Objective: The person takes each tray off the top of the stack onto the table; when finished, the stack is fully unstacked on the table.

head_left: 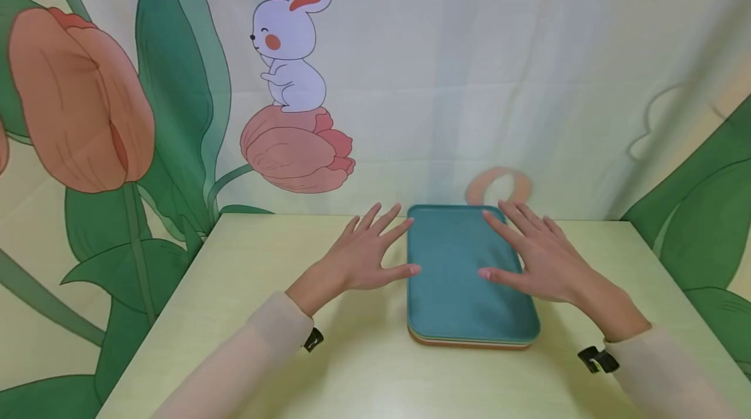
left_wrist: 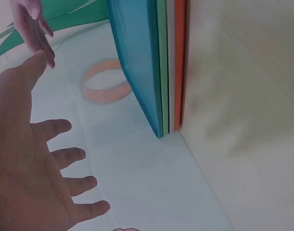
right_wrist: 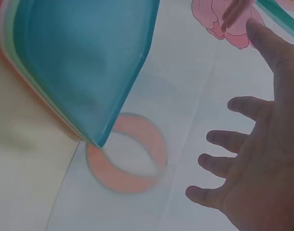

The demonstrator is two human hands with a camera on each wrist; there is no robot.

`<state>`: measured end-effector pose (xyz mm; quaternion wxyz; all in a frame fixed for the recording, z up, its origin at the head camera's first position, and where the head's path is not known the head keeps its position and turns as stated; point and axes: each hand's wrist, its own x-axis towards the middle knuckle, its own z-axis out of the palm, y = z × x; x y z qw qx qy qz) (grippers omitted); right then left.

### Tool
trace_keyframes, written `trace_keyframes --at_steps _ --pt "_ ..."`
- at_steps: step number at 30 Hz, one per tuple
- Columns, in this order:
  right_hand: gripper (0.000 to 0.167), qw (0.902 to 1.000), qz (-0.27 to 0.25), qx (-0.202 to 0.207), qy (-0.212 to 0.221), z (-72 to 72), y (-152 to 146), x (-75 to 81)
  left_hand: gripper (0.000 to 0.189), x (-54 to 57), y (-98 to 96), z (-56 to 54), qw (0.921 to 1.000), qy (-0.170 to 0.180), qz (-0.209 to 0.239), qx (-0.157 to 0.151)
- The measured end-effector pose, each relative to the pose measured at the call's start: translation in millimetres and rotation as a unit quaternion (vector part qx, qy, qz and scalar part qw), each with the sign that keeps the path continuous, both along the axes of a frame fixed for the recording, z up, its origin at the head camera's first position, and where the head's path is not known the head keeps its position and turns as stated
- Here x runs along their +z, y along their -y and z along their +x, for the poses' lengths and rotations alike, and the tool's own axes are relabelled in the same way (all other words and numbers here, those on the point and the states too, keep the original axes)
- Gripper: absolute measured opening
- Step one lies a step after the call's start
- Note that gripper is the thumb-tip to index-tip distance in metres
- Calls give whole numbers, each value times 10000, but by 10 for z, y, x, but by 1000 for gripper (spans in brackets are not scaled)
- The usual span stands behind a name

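Observation:
A stack of shallow rectangular trays with rounded corners lies on the table, a teal tray [head_left: 457,305] on top. Below it, the left wrist view shows the edges of a green tray [left_wrist: 163,72], a whitish tray [left_wrist: 171,72] and an orange tray [left_wrist: 179,72]. My left hand [head_left: 365,255] hovers beside the stack's left edge, fingers spread and thumb pointing inward over the rim. On the opposite side, my right hand [head_left: 545,259] is held over the right edge, its fingers also spread. Both palms face down, with nothing in either hand.
The pale yellow table [head_left: 264,275] meets a hanging cloth [head_left: 422,80] at its back edge, close behind the stack. Printed on the cloth are a white rabbit [head_left: 293,80], tulips and green leaves. A dark clip [head_left: 598,360] shows at the right sleeve and another [head_left: 313,339] at the left.

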<state>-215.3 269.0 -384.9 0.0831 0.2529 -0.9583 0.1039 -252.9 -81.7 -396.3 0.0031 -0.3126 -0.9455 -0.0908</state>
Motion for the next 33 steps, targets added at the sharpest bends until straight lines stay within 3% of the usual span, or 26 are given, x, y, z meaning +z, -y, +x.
trace_keyframes --at_steps 5,11,15,20,24,28,31,33 --pt "95 9986 -408 -20 327 114 -206 6 89 -36 123 8 9996 62 276 -29" --pt "94 9903 -1095 -270 815 220 -535 -166 85 -171 265 26 9964 -9 524 670" --pt "86 9763 -1788 -399 1150 249 -655 -342 84 -326 252 38 9883 114 1022 1125" --pt "79 9578 -2410 -541 1473 205 -645 -575 83 -538 85 6 9736 574 1827 1242" --pt "77 9392 -2768 -859 1842 116 -582 -736 81 -672 -77 -26 9556 1141 2415 1249" --pt "79 9097 -3264 -1137 2303 11 -517 -855 76 -752 -219 -53 9306 1729 2942 1327" --pt "77 8846 -3593 -1281 2682 -51 -472 -923 73 -790 -312 -64 9080 2240 3255 1392" --pt "71 8735 -3719 -1341 2841 -77 -448 -947 72 -811 -366 -67 8926 2542 3429 1451"
